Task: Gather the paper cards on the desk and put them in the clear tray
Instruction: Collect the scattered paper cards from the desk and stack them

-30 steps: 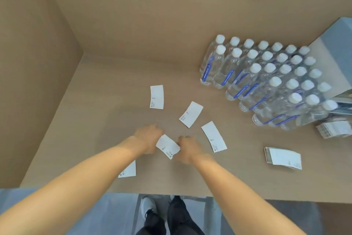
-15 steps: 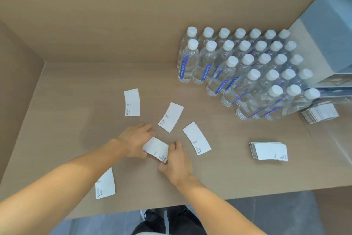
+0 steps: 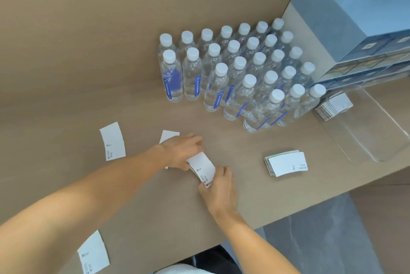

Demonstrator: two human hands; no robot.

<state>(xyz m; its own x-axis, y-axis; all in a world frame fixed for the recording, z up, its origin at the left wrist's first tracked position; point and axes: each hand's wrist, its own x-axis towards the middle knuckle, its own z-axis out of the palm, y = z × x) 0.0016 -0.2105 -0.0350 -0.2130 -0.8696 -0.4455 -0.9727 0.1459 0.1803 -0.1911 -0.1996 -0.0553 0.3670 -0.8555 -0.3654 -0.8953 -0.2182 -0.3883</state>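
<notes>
1. Since the earlier frame, both hands have lifted a small stack of white paper cards point(image 3: 203, 168) off the light-brown tabletop point(image 3: 266, 196); one loose card that lay right of the fingers is gone.
2. Left hand point(image 3: 180, 152) and right hand point(image 3: 218, 189) pinch the stack's opposite ends, fingers closed on it.
3. Loose cards lie left point(image 3: 112, 141) and near-left point(image 3: 93, 252); a card pile point(image 3: 286, 163) sits right, with the clear plastic tray point(image 3: 363, 129) beyond it.
4. Thin, light, bendy and likely slippery: best gripped by the edges.
</notes>
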